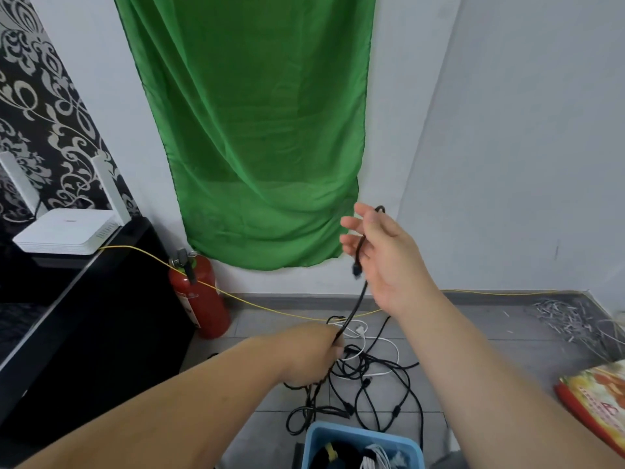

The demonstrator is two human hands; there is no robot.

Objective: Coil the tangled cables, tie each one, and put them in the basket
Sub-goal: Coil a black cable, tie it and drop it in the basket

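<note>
Raised near the green cloth (250,130), my right hand (382,255) is half open, palm turned toward me, fingers loosely spread; a black cable (358,296) hooks over the top of the hand by the thumb and its plug end dangles in front of the palm. From there the same cable runs down, fairly taut, to my left hand (314,353), which is closed in a fist around it low over the floor (473,333). Beneath and beyond that fist lies the tangle (372,384): thin, round, rubbery black leads looping over each other on the grey tiles, with a smooth white cable (378,346) curled among them. A blue plastic basket (362,434) with a squared rim sits at the bottom edge, just this side of the tangle, and it holds coiled black and white bundles, one with a bit of yellow. A thin yellow wire (270,308) stretches across the floor from a white router (64,235) on the glossy black cabinet (84,333). A red extinguisher (199,296), cylindrical and shiny, stands beside the cabinet under the cloth, which hangs in soft sheer folds on the white wall. To my right lie a heap of pale shredded strips (568,319) and a red printed bag (598,397).
</note>
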